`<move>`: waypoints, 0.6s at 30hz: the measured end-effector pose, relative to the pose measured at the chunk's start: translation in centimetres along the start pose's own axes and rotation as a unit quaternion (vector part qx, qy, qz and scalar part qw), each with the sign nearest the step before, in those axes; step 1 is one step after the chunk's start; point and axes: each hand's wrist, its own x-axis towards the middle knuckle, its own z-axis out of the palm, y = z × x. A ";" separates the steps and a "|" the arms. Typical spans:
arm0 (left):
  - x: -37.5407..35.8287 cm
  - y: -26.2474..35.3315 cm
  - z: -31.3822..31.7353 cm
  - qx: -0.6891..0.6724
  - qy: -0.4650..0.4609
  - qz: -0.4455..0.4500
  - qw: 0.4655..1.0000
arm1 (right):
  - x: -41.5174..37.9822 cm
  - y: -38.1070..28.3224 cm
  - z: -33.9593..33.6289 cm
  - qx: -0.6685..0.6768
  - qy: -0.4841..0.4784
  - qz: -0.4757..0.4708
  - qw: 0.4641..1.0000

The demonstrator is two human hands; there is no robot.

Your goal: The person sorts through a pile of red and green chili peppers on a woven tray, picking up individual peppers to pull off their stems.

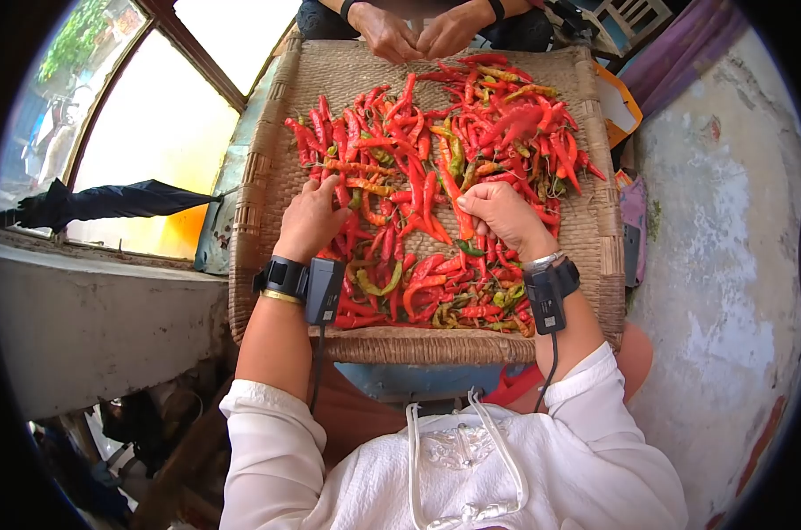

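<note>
Red chili peppers, with some green and orange ones among them, lie heaped on a woven tray. My left hand is over the left side of the heap, fingers bent and close to the peppers; what lies under its fingertips is hidden. Right of the middle, my right hand has thumb and forefinger pinched together at a long red-orange pepper. A green pepper lies just below that hand. Both wrists carry black straps with small boxes.
Across the tray, another person's two hands meet at the far edge. A folded dark umbrella rests by the window at left. A bare wall stands at right, with an orange-edged object beside the tray.
</note>
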 end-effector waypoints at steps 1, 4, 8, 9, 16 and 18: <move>0.0 -0.2 0.2 -0.001 0.003 -0.002 1.000 | 0.3 -0.2 0.3 -0.003 -0.006 0.008 1.000; 0.2 -0.7 0.7 -0.002 0.016 0.052 0.999 | 1.4 -2.2 1.7 0.055 -0.004 -0.024 0.998; 0.2 -0.4 0.1 0.011 -0.036 0.046 0.998 | 1.8 -4.0 3.0 0.288 0.039 -0.160 0.943; 0.2 -0.3 -0.1 0.008 -0.058 0.035 0.998 | 2.0 -3.3 3.3 0.215 0.037 -0.128 0.967; 0.1 -1.1 1.7 -0.002 0.028 0.096 0.995 | 1.8 3.1 7.8 -0.248 0.027 -0.173 0.953; 0.1 -1.0 1.9 0.010 0.069 0.112 0.991 | 1.1 4.0 8.2 -0.367 0.067 -0.241 0.896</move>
